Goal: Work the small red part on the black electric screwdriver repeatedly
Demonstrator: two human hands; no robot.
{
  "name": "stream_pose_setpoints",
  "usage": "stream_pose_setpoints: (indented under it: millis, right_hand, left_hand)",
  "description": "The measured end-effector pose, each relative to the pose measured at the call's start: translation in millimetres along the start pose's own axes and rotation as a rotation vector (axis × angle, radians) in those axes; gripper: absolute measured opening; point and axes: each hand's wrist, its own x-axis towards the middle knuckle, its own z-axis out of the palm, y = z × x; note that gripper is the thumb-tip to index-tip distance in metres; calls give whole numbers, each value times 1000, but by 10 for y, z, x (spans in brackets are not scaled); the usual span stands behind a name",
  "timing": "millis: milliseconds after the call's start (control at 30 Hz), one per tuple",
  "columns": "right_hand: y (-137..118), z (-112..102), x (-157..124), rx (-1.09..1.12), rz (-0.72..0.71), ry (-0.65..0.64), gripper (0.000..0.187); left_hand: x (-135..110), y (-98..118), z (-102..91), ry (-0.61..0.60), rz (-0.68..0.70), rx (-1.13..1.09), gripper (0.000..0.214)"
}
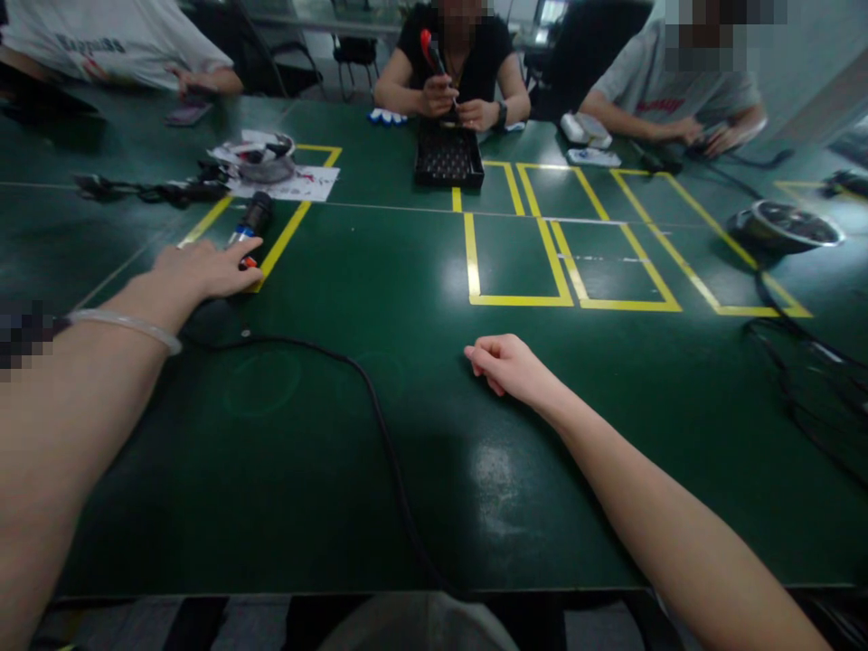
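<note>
My left hand reaches far out on the left side of the table, closed from above around a corded power tool. A black cylindrical end, a blue band and an orange-red piece of the tool show; my hand covers the remainder. A black cord runs from near that hand across the table to the front edge. On the bare green surface in the middle lies my right hand, loosely curled, with nothing visible in it.
Yellow tape outlines mark the green table. A bowl of parts sits on paper at the back left, and a black tray stands opposite. A round metal-rimmed item with cables is at right. Three people sit across.
</note>
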Motion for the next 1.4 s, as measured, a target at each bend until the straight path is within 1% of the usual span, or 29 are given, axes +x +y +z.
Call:
stream_pose_setpoints:
  millis: [200, 333, 467, 533, 600, 667, 733, 800, 867, 1033, 1133, 1200, 1300, 1400]
  right_hand:
    - [12, 5, 9, -25, -7, -2, 36]
    - [26, 7, 10, -46, -15, 3, 36]
    - [30, 25, 11, -34, -11, -3, 36]
    - [29, 40, 22, -5, -16, 21, 35]
    - [21, 56, 34, 14, -60, 114, 30]
    - [1, 70, 37, -2, -141, 232, 22]
    - [-34, 83, 25, -48, -210, 293, 14]
    - [-77, 101, 2, -103, -222, 286, 11]
    - [-117, 125, -21, -163, -207, 256, 14]
    - [-159, 186, -35, -269, -147, 156, 27]
    - [-140, 183, -20, -301, -142, 139, 32]
    - [-119, 163, -6, -298, -143, 136, 34]
    - [-97, 133, 13, -253, -121, 110, 35]
    - [-93, 131, 20, -199, -75, 114, 29]
  left_hand:
    - [-174, 133, -31, 6, 5, -38, 65]
    - [-412, 330, -49, 63, 36, -37, 61]
    - [-716, 670, -137, 85, 79, -14, 63]
    - [-873, 869, -186, 100, 128, -19, 64]
    - [-1034, 1073, -223, 108, 150, -23, 65]
    - [-1205, 1276, -249, 127, 200, -25, 64]
    - [-1387, 1473, -271, 169, 279, -10, 62]
    - [-1568, 1665, -296, 205, 349, 1, 59]
    - [-1733, 1846, -327, 220, 393, -7, 57]
    - [-2014, 2215, -427, 191, 492, -63, 56]
    - [-2098, 2358, -481, 176, 562, -84, 54]
    - [-2124, 2412, -500, 179, 588, -93, 54]
    - [-2124, 2427, -498, 183, 589, -100, 57]
    - [-2089, 2378, -480, 157, 602, -112, 63]
